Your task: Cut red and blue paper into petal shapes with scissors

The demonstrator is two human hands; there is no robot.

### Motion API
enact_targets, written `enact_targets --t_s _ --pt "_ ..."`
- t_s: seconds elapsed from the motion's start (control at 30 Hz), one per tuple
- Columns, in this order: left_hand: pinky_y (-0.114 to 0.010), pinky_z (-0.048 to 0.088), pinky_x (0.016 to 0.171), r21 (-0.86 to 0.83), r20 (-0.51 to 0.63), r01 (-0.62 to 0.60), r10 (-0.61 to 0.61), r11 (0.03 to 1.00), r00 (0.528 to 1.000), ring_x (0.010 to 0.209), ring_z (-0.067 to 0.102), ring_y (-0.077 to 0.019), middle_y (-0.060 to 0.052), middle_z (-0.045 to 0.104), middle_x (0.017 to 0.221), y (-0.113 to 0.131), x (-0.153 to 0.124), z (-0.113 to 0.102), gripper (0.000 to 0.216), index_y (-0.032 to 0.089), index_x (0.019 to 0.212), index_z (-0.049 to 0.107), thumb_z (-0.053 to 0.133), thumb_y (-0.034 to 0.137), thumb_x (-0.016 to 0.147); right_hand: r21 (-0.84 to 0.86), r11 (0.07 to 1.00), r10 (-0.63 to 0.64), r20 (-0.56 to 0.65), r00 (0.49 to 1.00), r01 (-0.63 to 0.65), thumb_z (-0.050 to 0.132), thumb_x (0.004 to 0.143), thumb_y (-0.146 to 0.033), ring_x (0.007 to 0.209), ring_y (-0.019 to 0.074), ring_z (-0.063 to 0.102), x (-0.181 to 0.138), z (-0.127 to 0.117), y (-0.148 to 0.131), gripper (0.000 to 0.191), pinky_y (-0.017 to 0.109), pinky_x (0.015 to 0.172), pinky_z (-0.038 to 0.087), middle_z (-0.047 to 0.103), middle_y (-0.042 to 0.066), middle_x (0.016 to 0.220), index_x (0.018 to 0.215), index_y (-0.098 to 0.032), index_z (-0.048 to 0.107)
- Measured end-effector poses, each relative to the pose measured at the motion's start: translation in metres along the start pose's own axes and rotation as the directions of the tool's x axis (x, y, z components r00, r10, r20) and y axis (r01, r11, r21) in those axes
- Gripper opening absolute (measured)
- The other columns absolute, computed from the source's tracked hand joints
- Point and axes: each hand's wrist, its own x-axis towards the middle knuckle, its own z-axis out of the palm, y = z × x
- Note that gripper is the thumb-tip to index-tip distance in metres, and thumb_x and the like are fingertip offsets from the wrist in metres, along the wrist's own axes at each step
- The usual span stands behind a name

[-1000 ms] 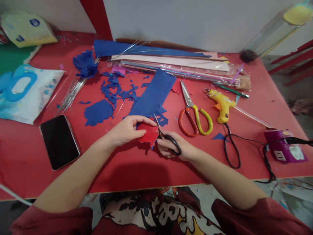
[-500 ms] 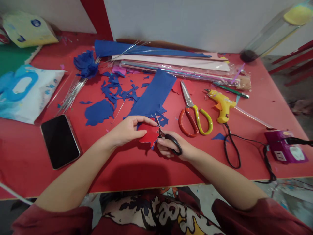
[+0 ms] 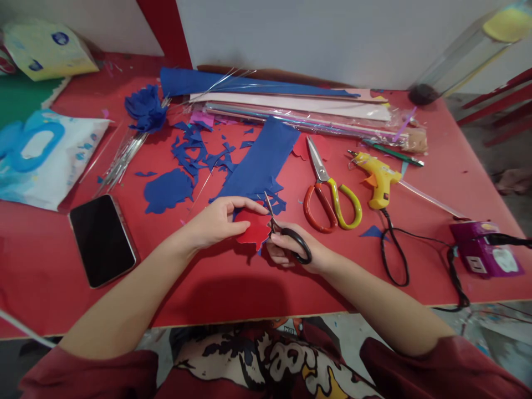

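Observation:
Between thumb and fingers, my left hand (image 3: 220,221) pinches a red scalloped paper cutout (image 3: 254,228) with a bit of blue showing behind its edge. My right hand (image 3: 293,246) is wrapped round small black-handled scissors (image 3: 297,241), whose blades point up and away along the cutout's right edge. Just beyond my hands lies a blue strip (image 3: 261,158), with blue scraps (image 3: 276,199) at its near end. A rounded blue piece (image 3: 169,190) rests to the left. Larger scissors (image 3: 322,172) with red and yellow handles lie to the right, blades parted.
A phone (image 3: 102,241), a pack of wipes (image 3: 50,155) and a blue paper flower (image 3: 145,111) with wire stems are on the left. Rolled sheets (image 3: 291,105) line the back. On the right are a yellow glue gun (image 3: 378,177), its cord and a purple box (image 3: 484,252).
The black-handled scissors and my right fingers have shifted very slightly to the right. My left hand and the red cutout look almost the same.

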Motion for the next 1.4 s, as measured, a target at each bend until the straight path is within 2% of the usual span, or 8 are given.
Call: enact_targets --t_s 0.53,0.83,1.07,1.27,1.4 --pt "-0.018 0.047 0.063 -0.012 -0.010 0.009 -0.009 1.000 1.000 0.074 0.061 -0.0099 -0.003 0.069 0.097 -0.002 0.000 -0.001 0.037 0.014 0.099 0.067 0.051 0.007 0.065 0.010 1.000 -0.011 -0.007 1.000 0.012 0.065 0.074 -0.049 0.036 0.0018 0.024 0.000 -0.001 0.004 0.040 0.014 0.035 0.018 0.028 -0.013 0.047 0.079 -0.021 0.038" --pt "-0.016 0.047 0.060 -0.017 -0.013 0.032 -0.032 0.999 0.999 0.076 0.062 -0.0099 -0.003 0.070 0.094 0.010 0.000 0.001 0.037 0.011 0.093 0.066 0.049 0.000 0.062 0.023 1.000 -0.012 -0.035 0.999 0.013 0.068 0.071 -0.049 0.035 0.0015 0.023 0.002 0.000 0.003 0.042 0.015 0.035 0.018 0.029 -0.014 0.045 0.081 -0.019 0.040" --pt "-0.015 0.044 0.054 0.035 0.004 0.014 -0.015 0.999 1.000 0.065 0.059 -0.0072 -0.002 0.069 0.091 0.004 -0.001 -0.004 0.031 0.013 0.093 0.065 0.050 0.006 0.066 -0.016 1.000 0.007 -0.035 0.999 -0.008 0.067 0.071 -0.050 0.036 0.0027 0.027 0.001 -0.001 0.002 0.041 0.016 0.036 0.021 0.033 -0.013 0.045 0.080 -0.019 0.042" --pt "-0.017 0.046 0.061 0.053 0.050 0.014 -0.017 0.998 0.999 0.070 0.061 -0.0083 -0.002 0.070 0.095 0.002 -0.002 -0.007 0.033 0.013 0.095 0.064 0.049 0.007 0.066 -0.053 0.998 0.016 -0.029 0.999 -0.018 0.066 0.071 -0.051 0.037 0.0038 0.031 0.000 -0.002 0.001 0.041 0.017 0.037 0.026 0.035 -0.012 0.046 0.080 -0.020 0.040" --pt "-0.020 0.048 0.071 0.065 0.063 -0.025 0.021 0.998 0.998 0.083 0.062 -0.0113 -0.003 0.069 0.101 0.002 -0.001 -0.007 0.037 0.014 0.097 0.065 0.048 0.006 0.065 -0.071 0.997 0.011 -0.027 1.000 -0.013 0.066 0.071 -0.050 0.037 0.0040 0.031 0.000 -0.001 0.000 0.041 0.018 0.037 0.026 0.036 -0.012 0.046 0.080 -0.020 0.040"
